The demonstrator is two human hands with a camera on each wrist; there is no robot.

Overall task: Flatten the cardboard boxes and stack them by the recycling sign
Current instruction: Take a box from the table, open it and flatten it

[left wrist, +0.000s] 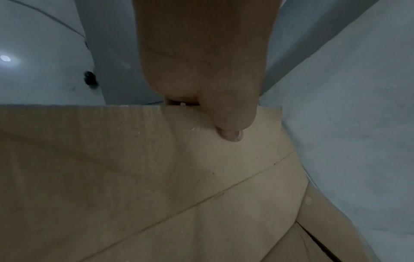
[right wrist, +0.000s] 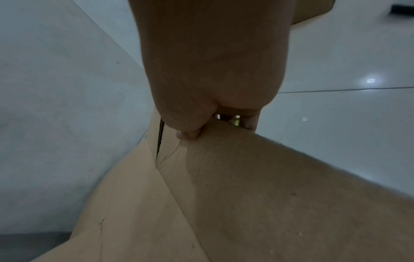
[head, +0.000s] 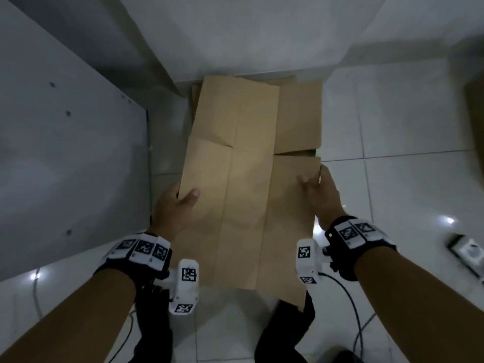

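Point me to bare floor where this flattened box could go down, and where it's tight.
Bare tile lies right of the flattened box, between the cardboard on the floor and the power strip. It's crowded left: a grey panel leaves only a narrow strip. Ahead, the cardboard reaches the wall. Both hands, left hand and right hand, grip the box's edges.

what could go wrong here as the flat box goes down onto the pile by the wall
1. Both hands, left and right, only pinch the flat box at its side edges, thumbs on top; it could slip or sag as it is lowered.
2. The cardboard underneath sticks out to the right, so the stack may end up uneven and slide on the glossy floor.
3. A cable trails near the feet, a possible trip hazard.
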